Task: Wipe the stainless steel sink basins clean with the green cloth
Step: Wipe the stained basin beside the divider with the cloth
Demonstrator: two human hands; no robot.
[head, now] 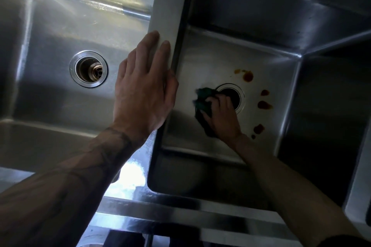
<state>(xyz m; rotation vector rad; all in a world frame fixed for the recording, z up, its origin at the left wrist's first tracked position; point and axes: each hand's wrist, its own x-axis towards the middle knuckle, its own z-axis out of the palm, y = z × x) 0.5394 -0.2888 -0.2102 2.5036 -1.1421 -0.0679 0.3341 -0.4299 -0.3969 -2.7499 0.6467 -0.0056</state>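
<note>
Green and bunched, the cloth (203,99) sits on the right basin (271,66) floor just left of the drain (239,96), gripped by the right hand (220,118), fingers curled. The left hand (142,94) lies flat, fingers straight, on the divider (170,6).

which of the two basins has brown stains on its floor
The right basin, where the right hand holds the green cloth: reddish-brown spots lie around its drain. The left basin shows none.

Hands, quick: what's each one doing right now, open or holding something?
Left hand: open, fingers straight, resting on the divider.
Right hand: holding the green cloth in the right basin.
</note>
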